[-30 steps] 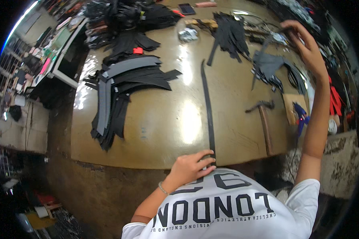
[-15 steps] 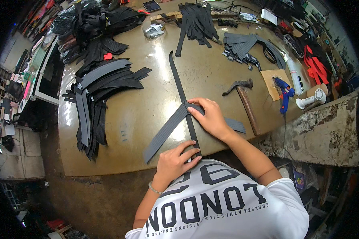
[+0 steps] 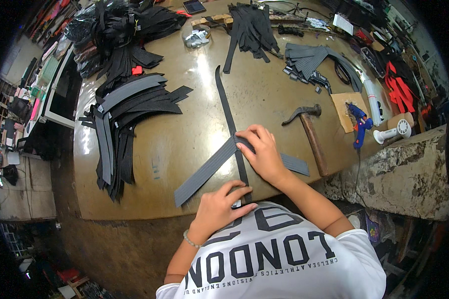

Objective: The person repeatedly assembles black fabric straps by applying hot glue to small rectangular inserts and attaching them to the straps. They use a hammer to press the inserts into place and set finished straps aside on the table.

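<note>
A narrow black strap [image 3: 225, 104] runs away from me across the middle of the table, curving at its far end. A wide ribbed grey strap [image 3: 204, 172] meets it, bent in a V at the crossing, its right part running under my right hand [image 3: 265, 158]. The thumb and fingers of that hand close on the grey strap at the bend. By the table's front edge, my left hand [image 3: 219, 207] has its fingers curled around the black strap's near end. A small white patch shows there, partly hidden by the fingers.
A hammer [image 3: 312, 137] lies to the right, with a blue glue gun [image 3: 360, 124] and white spool [image 3: 394, 132] beyond. At left is a pile of black and grey straps [image 3: 119, 119]. Farther back are black straps [image 3: 249, 32], grey straps [image 3: 312, 60] and a clear bowl [image 3: 196, 37].
My left hand has moved slightly nearer to my body, along the narrow black strap. The grey strap's left end has swung slightly left and nearer. My right hand keeps its hold at the bend.
</note>
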Demonstrator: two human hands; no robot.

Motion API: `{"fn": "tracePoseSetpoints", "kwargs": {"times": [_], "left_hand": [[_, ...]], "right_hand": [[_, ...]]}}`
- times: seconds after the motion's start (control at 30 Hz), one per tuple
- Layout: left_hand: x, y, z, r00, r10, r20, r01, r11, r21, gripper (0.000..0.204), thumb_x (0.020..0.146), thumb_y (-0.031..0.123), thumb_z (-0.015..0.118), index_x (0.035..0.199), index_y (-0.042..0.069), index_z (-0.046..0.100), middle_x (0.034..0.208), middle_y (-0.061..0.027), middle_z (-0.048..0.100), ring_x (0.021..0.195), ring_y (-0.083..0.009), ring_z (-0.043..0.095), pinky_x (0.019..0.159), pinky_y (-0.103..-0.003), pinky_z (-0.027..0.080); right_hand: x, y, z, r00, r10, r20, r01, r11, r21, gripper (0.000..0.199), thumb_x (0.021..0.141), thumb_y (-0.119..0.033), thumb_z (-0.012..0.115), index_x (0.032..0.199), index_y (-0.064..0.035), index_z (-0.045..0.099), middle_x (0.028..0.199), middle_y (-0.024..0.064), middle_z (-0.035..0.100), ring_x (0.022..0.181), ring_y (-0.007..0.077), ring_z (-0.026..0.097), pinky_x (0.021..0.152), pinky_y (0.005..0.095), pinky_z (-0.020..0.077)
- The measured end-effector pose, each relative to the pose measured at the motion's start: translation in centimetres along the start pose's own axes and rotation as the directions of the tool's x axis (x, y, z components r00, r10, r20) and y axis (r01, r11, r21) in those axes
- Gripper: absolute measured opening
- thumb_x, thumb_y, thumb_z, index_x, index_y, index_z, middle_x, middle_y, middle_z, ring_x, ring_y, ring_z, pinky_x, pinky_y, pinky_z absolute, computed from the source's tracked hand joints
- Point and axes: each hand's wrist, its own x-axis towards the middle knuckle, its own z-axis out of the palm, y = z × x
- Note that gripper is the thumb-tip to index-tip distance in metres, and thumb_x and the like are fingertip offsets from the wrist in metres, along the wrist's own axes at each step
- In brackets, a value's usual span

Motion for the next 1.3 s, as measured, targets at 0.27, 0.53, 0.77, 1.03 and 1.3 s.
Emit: {"fn": "tracePoseSetpoints", "kwargs": {"times": [0.27, 0.53, 0.77, 1.03, 1.3], "left_hand": [[5.2, -2.3, 0.3, 0.916, -0.274, -0.292, 0.311, 0.946, 0.087, 0.020, 0.088, 0.018, 0.070, 0.107, 0.013, 0.073, 0.086, -0.0083, 0.064, 0.070, -0.0241, 0.064, 0.064, -0.034, 0.051], [5.2, -3.0, 0.5, 0.918, -0.334, -0.212, 0.355, 0.933, 0.067, 0.018, 0.090, 0.022, 0.067, 0.106, 0.015, 0.074, 0.084, -0.0063, 0.062, 0.070, -0.0246, 0.063, 0.063, -0.036, 0.050], [5.1, -3.2, 0.7, 0.922, -0.286, -0.263, 0.313, 0.948, 0.065, 0.019, 0.089, 0.023, 0.069, 0.106, 0.015, 0.072, 0.084, -0.0055, 0.061, 0.066, -0.0229, 0.061, 0.061, -0.034, 0.049], [5.0, -3.5, 0.8, 0.917, -0.321, -0.235, 0.354, 0.928, 0.113, 0.024, 0.089, 0.026, 0.068, 0.111, 0.016, 0.069, 0.086, -0.0060, 0.060, 0.068, -0.0252, 0.063, 0.060, -0.037, 0.050], [4.8, -3.8, 1.0, 0.920, -0.285, -0.269, 0.322, 0.941, 0.104, 0.024, 0.089, 0.026, 0.068, 0.111, 0.016, 0.069, 0.088, -0.0057, 0.060, 0.066, -0.0266, 0.063, 0.059, -0.038, 0.050]], "right_hand": [[0.5, -1.7, -0.8, 0.988, 0.000, 0.152, 0.054, 0.935, -0.352, 0.022, 0.085, -0.023, 0.070, 0.104, -0.0127, 0.073, 0.106, 0.0064, 0.060, 0.101, 0.0267, 0.054, 0.089, 0.0431, 0.0400], [-5.5, 9.9, -15.7, 0.553, 0.078, -0.830, -0.550, 0.781, -0.294, 0.061, 0.078, -0.027, 0.084, 0.123, -0.0036, 0.050, 0.120, 0.0160, 0.044, 0.115, 0.0320, 0.046, 0.102, 0.0460, 0.0360], [-3.2, 14.3, -21.8, 0.570, 0.666, -0.481, -0.759, 0.651, 0.002, 0.053, 0.098, -0.040, 0.060, 0.134, -0.0043, 0.046, 0.098, 0.0095, 0.066, 0.087, 0.0175, 0.066, 0.057, 0.0315, 0.0537], [3.5, 0.0, -12.9, 0.886, 0.245, 0.393, -0.385, 0.862, 0.329, 0.042, 0.092, -0.026, 0.069, 0.124, -0.0055, 0.051, 0.079, 0.0025, 0.064, 0.063, 0.0054, 0.056, 0.045, 0.0218, 0.0412], [4.9, 0.5, -9.1, 0.915, 0.145, 0.376, -0.183, 0.981, 0.068, 0.048, 0.091, -0.036, 0.067, 0.116, -0.0007, 0.045, 0.083, 0.0252, 0.068, 0.075, 0.0423, 0.068, 0.066, 0.0454, 0.0521]]}}
